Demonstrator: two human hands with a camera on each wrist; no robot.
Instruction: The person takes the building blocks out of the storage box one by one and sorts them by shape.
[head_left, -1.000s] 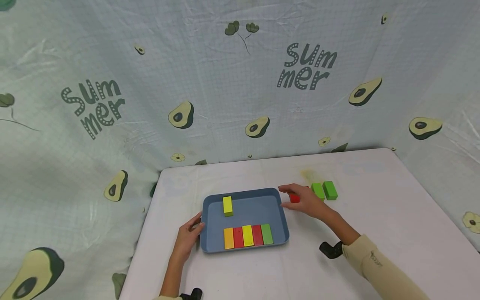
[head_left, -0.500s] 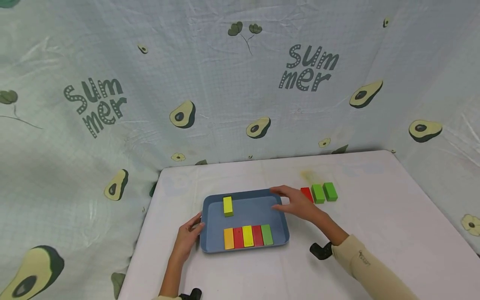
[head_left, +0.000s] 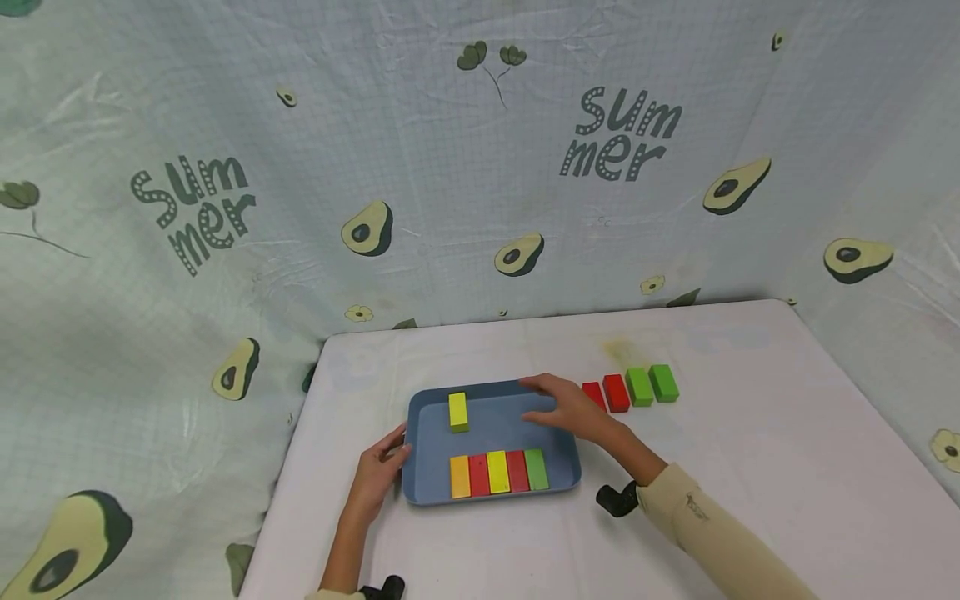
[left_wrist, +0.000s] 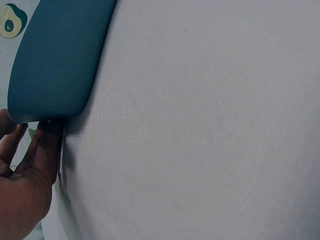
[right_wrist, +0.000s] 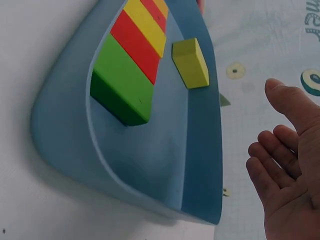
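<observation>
My left hand (head_left: pixel 375 477) rested with straight fingers against the near-left rim of the blue tray (head_left: pixel 567 450), steadying it near the desk's (head_left: pixel 750 500) front edge. My right hand (head_left: pixel 567 408) hovered with an empty, slack grip over the tray's far-right corner. The lone yellow block (head_left: pixel 458 412) lay left of that hand by the far rim, long axis running near-to-far.
</observation>
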